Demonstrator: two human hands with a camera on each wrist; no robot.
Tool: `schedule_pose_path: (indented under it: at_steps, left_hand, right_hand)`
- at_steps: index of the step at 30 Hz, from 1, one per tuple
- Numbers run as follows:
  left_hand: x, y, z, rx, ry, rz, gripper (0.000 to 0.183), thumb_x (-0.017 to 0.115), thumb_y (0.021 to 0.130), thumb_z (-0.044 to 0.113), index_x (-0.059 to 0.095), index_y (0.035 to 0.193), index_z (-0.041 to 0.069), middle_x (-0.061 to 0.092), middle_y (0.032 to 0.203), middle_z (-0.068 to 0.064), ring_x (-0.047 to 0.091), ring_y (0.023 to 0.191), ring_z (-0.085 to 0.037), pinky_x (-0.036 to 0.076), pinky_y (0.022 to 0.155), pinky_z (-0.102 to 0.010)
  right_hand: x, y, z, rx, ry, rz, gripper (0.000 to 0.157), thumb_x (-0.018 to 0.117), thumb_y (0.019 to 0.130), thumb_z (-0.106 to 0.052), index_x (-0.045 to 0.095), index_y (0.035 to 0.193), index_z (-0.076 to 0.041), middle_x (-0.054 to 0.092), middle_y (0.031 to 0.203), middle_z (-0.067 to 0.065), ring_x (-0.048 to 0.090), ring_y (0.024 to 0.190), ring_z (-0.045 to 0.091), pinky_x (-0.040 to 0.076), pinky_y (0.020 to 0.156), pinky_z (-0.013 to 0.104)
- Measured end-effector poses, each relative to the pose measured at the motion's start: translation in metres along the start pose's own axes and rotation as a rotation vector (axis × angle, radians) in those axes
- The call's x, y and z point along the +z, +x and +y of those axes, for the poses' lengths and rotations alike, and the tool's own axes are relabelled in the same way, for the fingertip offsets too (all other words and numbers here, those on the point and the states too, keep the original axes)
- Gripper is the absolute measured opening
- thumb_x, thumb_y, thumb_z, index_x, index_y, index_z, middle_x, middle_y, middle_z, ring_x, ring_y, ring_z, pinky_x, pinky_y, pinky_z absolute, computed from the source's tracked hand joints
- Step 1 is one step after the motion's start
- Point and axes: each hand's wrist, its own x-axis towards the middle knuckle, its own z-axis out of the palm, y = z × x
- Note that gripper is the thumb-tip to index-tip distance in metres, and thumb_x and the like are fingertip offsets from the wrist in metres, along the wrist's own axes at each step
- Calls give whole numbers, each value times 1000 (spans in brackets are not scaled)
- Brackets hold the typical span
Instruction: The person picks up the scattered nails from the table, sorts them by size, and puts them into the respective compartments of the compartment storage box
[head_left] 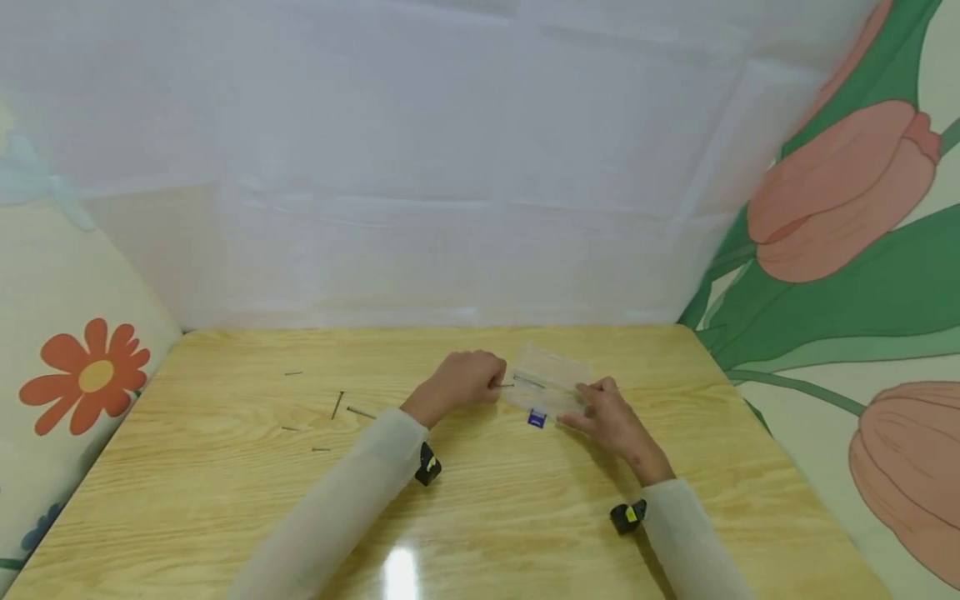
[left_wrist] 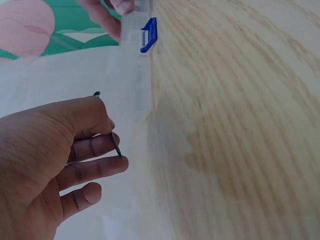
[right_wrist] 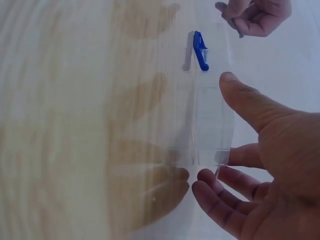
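Observation:
Between thumb and fingers, my left hand (head_left: 468, 377) pinches a thin dark nail (left_wrist: 116, 145) at the left end of a clear plastic box (right_wrist: 210, 115). The nail's head pokes out above the hand in the left wrist view. A blue latch (head_left: 537, 418) sits on the box's front side, and the clear lid (head_left: 558, 364) stands raised behind. Another nail (head_left: 529, 382) shows within the box's outline. My right hand (head_left: 611, 419) holds the box's right end, thumb along the front and fingers around the corner.
Several loose nails lie on the wooden table (head_left: 225, 500) to the left, among them a longer one (head_left: 362, 412) beside the left forearm and a dark one (head_left: 337, 405). A white sheet (head_left: 375, 167) hangs behind the table. A flower-printed cloth (head_left: 840, 333) borders the right side.

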Motion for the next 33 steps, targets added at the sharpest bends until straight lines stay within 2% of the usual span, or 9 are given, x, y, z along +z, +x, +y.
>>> schedule_pose_path:
  at_steps: [8,15,19,21,26,33]
  left_hand:
    - [5,12,5,32,44,68,18,67,96,12,56,84,17,53,78,5,48,67,-12,40,59,-28]
    - [9,30,14,61,110,84,15,66,96,9,59,85,16,54,79,4,49,67,-12,42,58,-28]
    - [9,40,22,75,177,64,11,64,99,10,64,90,15,58,82,3,53,69,-12,45,58,-27]
    - [9,43,27,75,238,48,7,63,102,14,69,99,14,64,88,1,57,73,-12,48,60,-26]
    - [9,49,37,62,374,-5,20,60,105,19,71,121,14,70,107,-2,66,84,-15,53,63,-28]
    - [14,50,40,55,393,-25,21,59,106,21,71,123,15,70,109,-2,65,84,-14,51,60,-26]
  right_hand:
    - [-1,3,-2,14,4,7,73,76,95,-31,45,149,9,42,120,17,53,97,27,50,80,39]
    - [-3,4,0,16,16,13,73,77,95,-30,45,149,8,41,116,15,50,92,24,47,76,36]
    - [-4,4,1,4,9,12,73,77,95,-30,45,148,9,41,114,15,51,91,24,47,74,36]
    - [-4,3,2,6,8,13,74,77,95,-30,45,148,9,41,114,15,51,91,24,47,75,37]
    - [-2,2,2,11,19,10,75,77,95,-30,44,148,10,40,115,15,51,94,26,48,77,37]
    - [-1,1,3,13,12,10,74,77,95,-31,44,149,8,40,114,14,51,93,24,48,76,37]
